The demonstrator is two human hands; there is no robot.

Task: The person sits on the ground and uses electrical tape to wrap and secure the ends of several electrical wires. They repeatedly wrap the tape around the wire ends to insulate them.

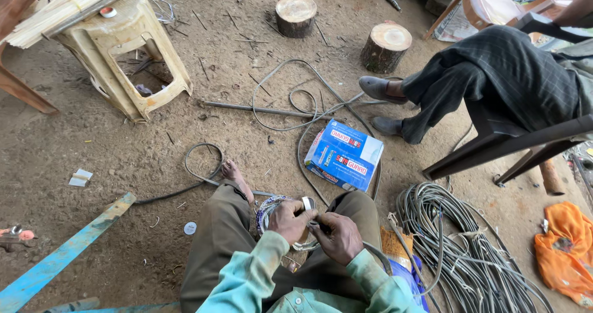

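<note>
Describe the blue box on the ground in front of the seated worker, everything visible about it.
The blue box is a rectangular carton, cardboard by its look, blue with red and white printed panels on its top and side. It looks closed and lies flat on the dirt floor, turned at an angle. It sits just beyond the person's knees, not touched by the left hand or right hand. Grey cable loops run around and seemingly under it. A second person's shoe is close to its far corner.

Both forearms angle inward over the lap, the left hand (289, 219) and right hand (338, 236) curled, fingertips meeting.
</note>
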